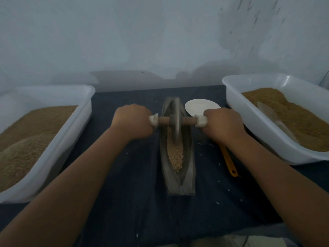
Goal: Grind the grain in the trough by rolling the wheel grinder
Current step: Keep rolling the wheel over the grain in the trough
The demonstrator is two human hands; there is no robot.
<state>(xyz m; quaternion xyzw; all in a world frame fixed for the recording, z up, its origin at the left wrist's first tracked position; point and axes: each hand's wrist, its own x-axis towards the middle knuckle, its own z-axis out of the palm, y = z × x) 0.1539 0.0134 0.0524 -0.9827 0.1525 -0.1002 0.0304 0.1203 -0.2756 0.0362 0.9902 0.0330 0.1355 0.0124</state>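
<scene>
A narrow grey boat-shaped trough [188, 168] lies lengthwise on the dark cloth in front of me. Pale crushed grain [175, 154] fills its groove on the near side. The grey wheel grinder [175, 125] stands upright in the far half of the trough, its wooden axle [164, 120] running left to right. My left hand [132, 120] grips the axle's left end, where a white wrap shows. My right hand [222, 123] grips the right end the same way. Both fists are curled tight, one on either side of the trough.
A white tub [71, 125] of brown grain sits at the left, another white tub [252, 122] with a scoop in it at the right. A white disc [199, 106] lies behind my right hand. An orange-handled tool [229, 163] lies right of the trough. Stray grains dot the cloth.
</scene>
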